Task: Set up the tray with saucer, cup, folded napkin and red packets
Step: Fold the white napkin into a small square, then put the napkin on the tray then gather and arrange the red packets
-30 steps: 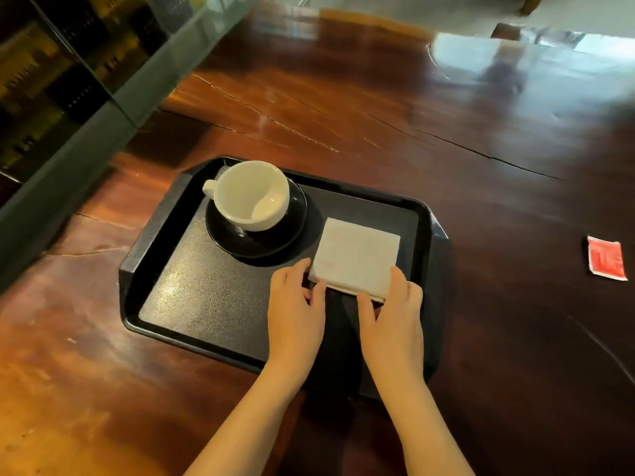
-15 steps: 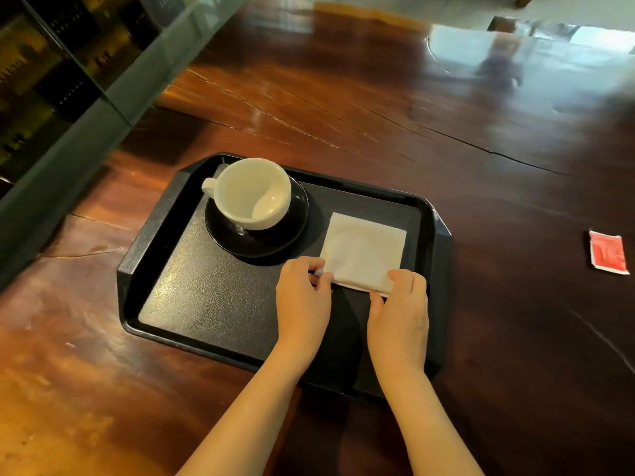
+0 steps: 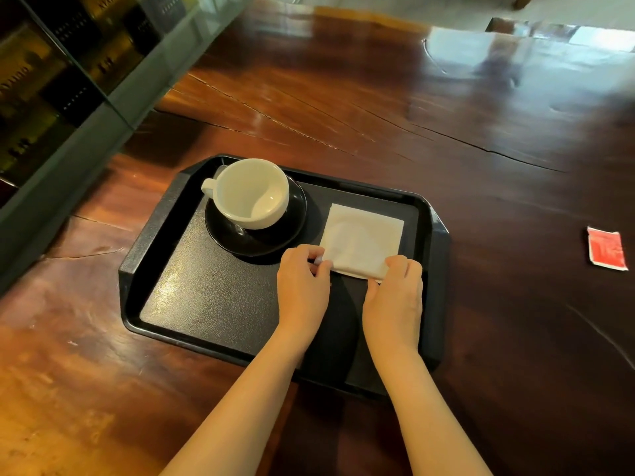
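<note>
On tray (image 3: 144,255): 1 cup (image 3: 252,192), 1 saucer (image 3: 275,240), 1 napkin (image 3: 362,240); left hand (image 3: 302,286) & right hand (image 3: 395,293) each pinch a near corner. 1 red packet (image 3: 606,248) on table (image 3: 412,115).

Your left hand (image 3: 302,286) and right hand (image 3: 395,297) are bare; both forearms show no sleeves, gloves, rings or watches.

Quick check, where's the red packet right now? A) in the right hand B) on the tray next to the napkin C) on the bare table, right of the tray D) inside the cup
C: the red packet lies on the wooden table, well off to the right of the tray, untouched by either hand.
</note>
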The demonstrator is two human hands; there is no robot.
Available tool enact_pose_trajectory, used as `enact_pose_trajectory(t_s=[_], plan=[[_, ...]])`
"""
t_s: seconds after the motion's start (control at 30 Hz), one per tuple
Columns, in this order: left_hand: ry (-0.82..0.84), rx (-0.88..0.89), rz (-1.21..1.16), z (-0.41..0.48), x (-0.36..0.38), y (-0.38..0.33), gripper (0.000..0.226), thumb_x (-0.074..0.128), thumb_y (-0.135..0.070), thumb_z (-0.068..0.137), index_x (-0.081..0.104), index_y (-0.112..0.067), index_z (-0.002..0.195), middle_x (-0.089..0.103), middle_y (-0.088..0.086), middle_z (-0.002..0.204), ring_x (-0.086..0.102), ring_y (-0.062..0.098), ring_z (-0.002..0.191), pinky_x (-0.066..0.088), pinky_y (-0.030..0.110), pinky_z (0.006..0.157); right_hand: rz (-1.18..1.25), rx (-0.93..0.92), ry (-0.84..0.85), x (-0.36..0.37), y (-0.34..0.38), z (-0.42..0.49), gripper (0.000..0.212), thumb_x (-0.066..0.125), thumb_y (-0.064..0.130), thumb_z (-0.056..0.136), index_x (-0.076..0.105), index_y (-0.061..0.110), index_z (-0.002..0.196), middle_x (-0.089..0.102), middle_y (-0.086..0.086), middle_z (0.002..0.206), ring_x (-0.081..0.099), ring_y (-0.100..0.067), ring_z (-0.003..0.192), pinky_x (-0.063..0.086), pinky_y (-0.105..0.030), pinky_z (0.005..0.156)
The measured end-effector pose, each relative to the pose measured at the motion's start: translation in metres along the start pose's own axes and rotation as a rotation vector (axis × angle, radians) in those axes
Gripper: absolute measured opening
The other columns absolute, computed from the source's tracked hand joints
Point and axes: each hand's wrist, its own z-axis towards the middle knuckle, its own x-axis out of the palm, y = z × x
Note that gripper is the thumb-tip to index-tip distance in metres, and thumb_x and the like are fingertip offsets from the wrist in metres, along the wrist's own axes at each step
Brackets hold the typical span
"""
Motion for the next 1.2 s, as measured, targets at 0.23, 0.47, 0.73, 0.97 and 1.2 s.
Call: enact_pose_trajectory(t_s=[0.23, 0.47, 0.73, 0.97, 1.2], plan=[[-0.005, 0.004, 0.007, 0.003, 0.003, 0.000, 0.015, 0.058, -0.015, 0.090, 0.060, -0.014, 0.105, 0.054, 0.003, 0.105, 0.062, 0.016, 0.080, 0.057, 0.036, 0.077, -0.006, 0.004, 0.021, 0.000, 0.001, 0.005, 0.032, 0.058, 0.011, 0.089, 0.045, 0.009, 0.118, 0.046, -0.009, 0.116, 0.034, -0.006, 0.091, 0.036, -0.018, 0.068], [0.016, -0.009, 0.008, -0.007, -0.007, -0.008, 0.020, 0.055, -0.014, 0.091, 0.058, -0.015, 0.111, 0.054, 0.003, 0.111, 0.063, 0.015, 0.078, 0.056, 0.032, 0.077, 0.024, -0.031, 0.101, -0.019, 0.001, 0.003, 0.048, 0.060, 0.014, 0.087, 0.039, 0.015, 0.130, 0.042, -0.005, 0.129, 0.045, -0.014, 0.109, 0.036, -0.018, 0.075], [0.186, -0.002, 0.052, -0.037, -0.022, -0.051, 0.021, 0.049, -0.016, 0.093, 0.059, -0.023, 0.111, 0.059, -0.005, 0.108, 0.058, 0.011, 0.094, 0.053, 0.031, 0.084, 0.050, -0.024, 0.251, -0.112, -0.035, 0.012, 0.050, 0.059, 0.021, 0.089, 0.037, 0.017, 0.135, 0.040, -0.004, 0.137, 0.046, -0.019, 0.122, 0.045, -0.032, 0.091], [0.493, 0.227, 0.173, -0.075, 0.057, -0.131, 0.017, 0.053, -0.016, 0.089, 0.065, -0.020, 0.101, 0.064, -0.005, 0.096, 0.059, 0.012, 0.092, 0.045, 0.025, 0.082, 0.016, 0.107, 0.211, -0.193, -0.110, 0.007, 0.041, 0.056, 0.024, 0.090, 0.045, 0.016, 0.129, 0.048, -0.004, 0.131, 0.049, -0.019, 0.117, 0.043, -0.032, 0.091], [0.726, 0.267, 0.347, -0.161, 0.159, -0.158, 0.022, 0.052, -0.020, 0.088, 0.063, -0.020, 0.107, 0.066, -0.002, 0.105, 0.060, 0.015, 0.098, 0.044, 0.026, 0.084, -0.090, 0.260, 0.208, -0.260, -0.237, -0.018, 0.040, 0.055, 0.025, 0.091, 0.046, 0.017, 0.129, 0.049, -0.002, 0.129, 0.044, -0.019, 0.120, 0.041, -0.033, 0.097]])
